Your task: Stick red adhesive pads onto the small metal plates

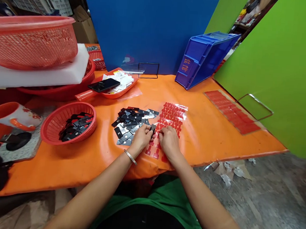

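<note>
My left hand (142,139) is closed on a small flat black plate (152,128), pinched between thumb and fingers. Just beside it, my right hand (169,142) has its fingertips drawn together over a clear sheet of red T-shaped stickers (172,112); whatever is between them is too small to make out. Part of the sheet lies hidden under both hands. Left of the sheet spreads a loose pile of black and shiny plates (131,118), which my left hand borders.
A red basket (47,126) with more black plates stands left. Behind it, a red dustpan-like tray (134,81) holds white papers and a phone (105,85). A mug (14,115) sits far left, a blue crate (190,66) at the back, another red sheet (229,111) at right.
</note>
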